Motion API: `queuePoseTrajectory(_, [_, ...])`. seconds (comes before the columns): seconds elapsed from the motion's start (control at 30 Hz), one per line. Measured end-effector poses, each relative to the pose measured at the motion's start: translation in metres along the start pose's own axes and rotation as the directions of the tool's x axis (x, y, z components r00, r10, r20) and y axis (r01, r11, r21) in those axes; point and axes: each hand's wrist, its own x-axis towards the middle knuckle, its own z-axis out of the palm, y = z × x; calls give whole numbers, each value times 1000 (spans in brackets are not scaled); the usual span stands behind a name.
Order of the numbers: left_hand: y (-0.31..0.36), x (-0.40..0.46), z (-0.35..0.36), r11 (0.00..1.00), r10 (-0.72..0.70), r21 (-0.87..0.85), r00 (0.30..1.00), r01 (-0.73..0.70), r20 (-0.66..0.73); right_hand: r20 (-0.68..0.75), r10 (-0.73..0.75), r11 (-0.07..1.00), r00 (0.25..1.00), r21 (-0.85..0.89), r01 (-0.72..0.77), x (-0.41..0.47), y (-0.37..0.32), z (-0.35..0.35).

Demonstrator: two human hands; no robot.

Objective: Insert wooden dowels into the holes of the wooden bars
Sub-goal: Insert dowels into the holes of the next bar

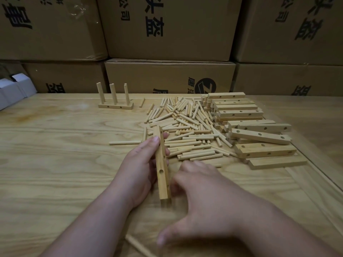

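Wooden bar [162, 167], held on edge by the left hand [141, 164], just left of the dowel heap [187, 127].
Right hand [207, 193] blurred, its grip untellable; a rushed reach could knock the bar askew or scatter dowels.

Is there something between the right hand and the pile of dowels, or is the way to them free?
Nothing visible blocks it. The right hand is blurred, hovering over bare table just short of the dowel pile. The left hand holds the wooden bar off to the side, not across that path.
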Motion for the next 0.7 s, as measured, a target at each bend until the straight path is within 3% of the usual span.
queuePoseTrajectory(0.13, [1,4,-6,995,-26,-93,1000,24,-17,39,-61,998,997,-21,62,1,-26,18])
queuePoseTrajectory(0.4, [9,6,-5,967,-32,-255,987,-9,-157,33,40,996,999,79,-42,-22,-53,-4])
queuePoseTrajectory(0.53, [8,7,-5,955,-43,-296,975,-24,-216,360,17,995,933,89,-52,-23,-88,19])
queuePoseTrajectory(0.57, [8,6,-6,951,-45,-308,975,-25,-217,383,37,992,923,101,-82,-22,-90,21])
queuePoseTrajectory(0.7, [8,5,-10,926,-60,-376,974,-27,-218,249,56,996,967,55,-72,-29,-83,11])
